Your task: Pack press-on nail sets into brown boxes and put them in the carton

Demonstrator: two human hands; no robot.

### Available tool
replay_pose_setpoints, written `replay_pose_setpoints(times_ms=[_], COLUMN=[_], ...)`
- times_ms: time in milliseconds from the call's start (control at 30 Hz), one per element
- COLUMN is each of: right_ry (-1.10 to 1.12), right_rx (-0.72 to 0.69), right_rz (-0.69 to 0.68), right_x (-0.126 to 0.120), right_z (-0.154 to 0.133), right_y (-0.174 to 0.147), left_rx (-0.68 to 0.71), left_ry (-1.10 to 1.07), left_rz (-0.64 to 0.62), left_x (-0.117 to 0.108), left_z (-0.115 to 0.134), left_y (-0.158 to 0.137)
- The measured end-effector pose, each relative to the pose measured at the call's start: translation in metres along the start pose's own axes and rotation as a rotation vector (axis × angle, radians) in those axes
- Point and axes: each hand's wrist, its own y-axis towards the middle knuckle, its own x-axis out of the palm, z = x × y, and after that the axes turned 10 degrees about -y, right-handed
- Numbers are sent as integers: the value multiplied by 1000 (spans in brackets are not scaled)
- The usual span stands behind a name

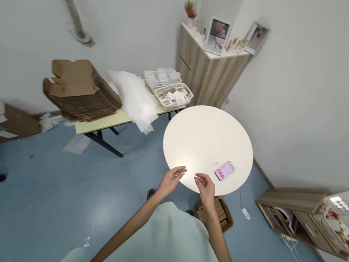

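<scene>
My left hand [171, 181] hovers over the near edge of a round white table [204, 129]. Its fingers reach forward, slightly bent, with a gap between thumb and fingers and nothing visible in them. Facing it, a short way to the right, is my right hand [204, 188], fingers loosely curled and apart from the thumb, also with nothing visible in it. The two hands do not touch. A phone [225, 171], its screen blurred out, lies on the table just beyond my right hand.
Left, a low bench [103, 123] bears flattened cardboard boxes [78, 90], white foam sheets [135, 99] and baskets [173, 96]. Under the table's near edge stands a bin [225, 217] with brown cartons. A power strip [245, 213] lies on the floor near a wooden cabinet [301, 202].
</scene>
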Motion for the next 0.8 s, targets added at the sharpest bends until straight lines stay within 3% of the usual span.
replay_pose_setpoints(times_ms=[200, 333, 500, 667, 800], right_ry=[-40, -77, -154, -214, -195], right_rx=[-42, -67, -123, -171, -116], right_rz=[-2, -45, -102, -92, -109], right_x=[108, 164, 207, 238, 270], right_z=[-46, -76, -106, -121, -127], right_y=[43, 73, 136, 230, 312], left_rx=[43, 52, 57, 82, 89], left_ry=[-50, -65, -95, -65, -37], left_rz=[120, 215, 255, 271, 330], left_x=[-111, -161, -196, -221, -240], left_z=[51, 75, 95, 120, 144], left_y=[15, 33, 75, 134, 185])
